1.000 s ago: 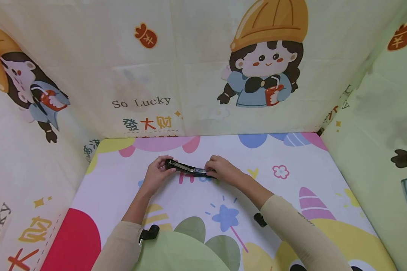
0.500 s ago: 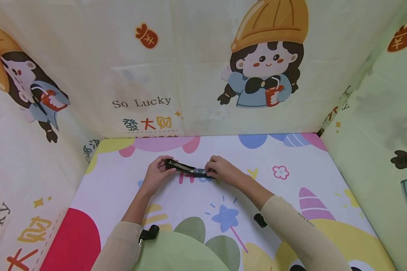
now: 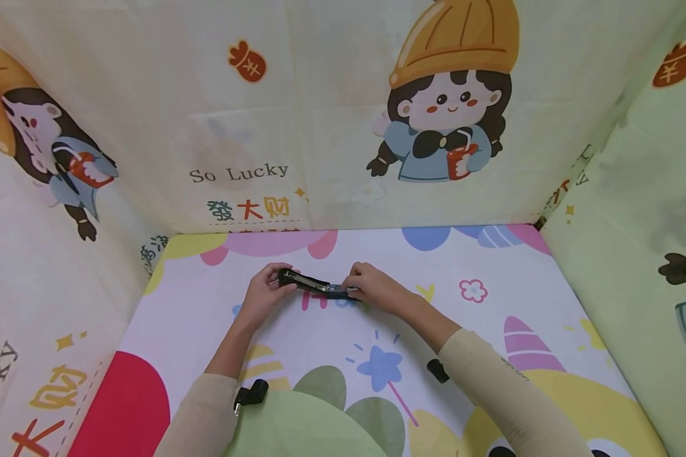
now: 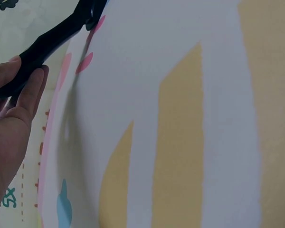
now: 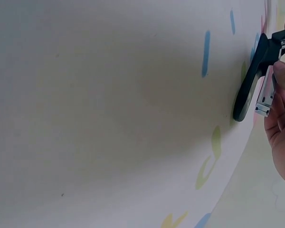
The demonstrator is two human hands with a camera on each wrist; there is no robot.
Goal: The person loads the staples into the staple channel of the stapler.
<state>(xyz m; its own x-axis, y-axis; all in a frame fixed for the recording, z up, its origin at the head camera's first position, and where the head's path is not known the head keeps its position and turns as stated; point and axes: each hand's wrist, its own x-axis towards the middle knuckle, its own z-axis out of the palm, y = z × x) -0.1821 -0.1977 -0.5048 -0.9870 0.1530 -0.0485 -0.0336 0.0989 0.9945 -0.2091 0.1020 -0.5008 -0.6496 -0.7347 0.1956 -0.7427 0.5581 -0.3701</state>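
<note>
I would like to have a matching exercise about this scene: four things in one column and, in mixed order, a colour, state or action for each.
Column one:
1. left hand
2. right hand
3. stapler
4. right sleeve

Column two:
A. beige
B. spread open at its hinge
C. pinches the metal rail
D. holds a black part, at the end away from the rail

Right pairs: 1-D, 2-C, 3-B, 4-A

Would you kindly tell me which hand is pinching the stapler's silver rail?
The right hand pinches the silver rail; the left hand instead grips the opened stapler by its black end.
</note>
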